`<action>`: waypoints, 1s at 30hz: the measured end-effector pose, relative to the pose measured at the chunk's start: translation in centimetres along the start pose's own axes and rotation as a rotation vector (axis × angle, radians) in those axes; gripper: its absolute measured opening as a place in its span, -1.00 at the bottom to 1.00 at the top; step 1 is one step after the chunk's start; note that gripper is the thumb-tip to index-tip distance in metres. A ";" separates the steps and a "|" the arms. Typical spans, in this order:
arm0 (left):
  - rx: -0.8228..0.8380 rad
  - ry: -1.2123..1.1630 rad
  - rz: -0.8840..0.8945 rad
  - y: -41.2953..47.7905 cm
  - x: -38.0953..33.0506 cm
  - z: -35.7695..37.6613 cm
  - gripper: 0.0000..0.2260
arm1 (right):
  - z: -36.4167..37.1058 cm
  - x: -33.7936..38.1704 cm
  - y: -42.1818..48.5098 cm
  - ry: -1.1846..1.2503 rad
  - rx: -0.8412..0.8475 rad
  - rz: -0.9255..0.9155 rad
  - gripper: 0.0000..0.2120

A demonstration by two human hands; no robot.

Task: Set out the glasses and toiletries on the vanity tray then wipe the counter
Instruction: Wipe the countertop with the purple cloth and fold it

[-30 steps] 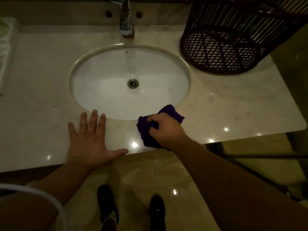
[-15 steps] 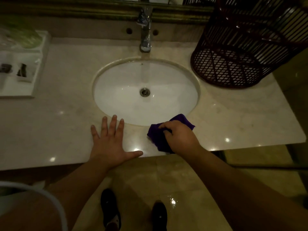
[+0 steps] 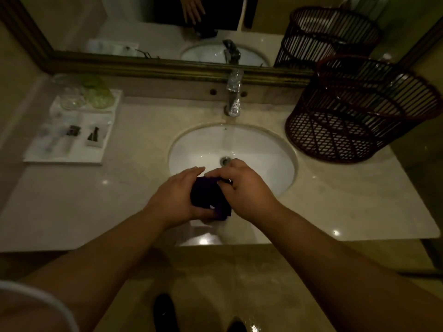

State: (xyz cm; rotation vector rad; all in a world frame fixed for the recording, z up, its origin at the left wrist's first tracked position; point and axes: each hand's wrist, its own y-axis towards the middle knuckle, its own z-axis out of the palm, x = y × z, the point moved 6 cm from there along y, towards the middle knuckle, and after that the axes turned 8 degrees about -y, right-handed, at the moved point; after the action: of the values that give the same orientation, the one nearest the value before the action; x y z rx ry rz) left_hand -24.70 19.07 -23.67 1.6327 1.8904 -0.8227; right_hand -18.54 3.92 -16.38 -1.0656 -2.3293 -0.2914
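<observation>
Both hands hold a dark purple cloth (image 3: pixel 206 197) above the front rim of the sink. My left hand (image 3: pixel 177 200) grips its left side and my right hand (image 3: pixel 244 185) grips its right side. A white vanity tray (image 3: pixel 64 159) sits at the far left of the beige marble counter (image 3: pixel 115 202). On the tray stand clear and green glasses (image 3: pixel 98 97) at the back, with small toiletry packets (image 3: pixel 94 136) in front of them.
A white oval sink (image 3: pixel 263 159) with a chrome faucet (image 3: pixel 233 97) is set in the middle of the counter. A dark wicker basket (image 3: pixel 354 116) stands at the back right. A framed mirror (image 3: pixel 143 32) runs along the wall. My shoes show on the floor below.
My left hand has lifted off the counter and joined the right on the cloth. The cloth has left the counter surface and is now held over the sink's front rim. The view has tilted up.
</observation>
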 end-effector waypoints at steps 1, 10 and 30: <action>-0.023 -0.009 0.011 0.1 -0.6 -1.1 0.11 | -0.5 0.6 0.4 -0.017 -0.001 -0.008 -0.65; -0.083 0.321 0.080 1.2 -4.3 -6.8 -0.89 | -1.3 2.7 2.3 -0.364 0.047 -0.082 -0.71; -0.028 0.626 0.058 3.3 -0.7 -11.2 -0.86 | -4.2 -1.4 2.9 -0.659 0.164 0.170 -0.81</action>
State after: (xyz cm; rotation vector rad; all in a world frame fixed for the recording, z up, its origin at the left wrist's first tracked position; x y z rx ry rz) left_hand -21.23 27.01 -15.83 2.0813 2.2200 -0.2624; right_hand -13.98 3.22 -13.85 -1.4190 -2.7285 0.3690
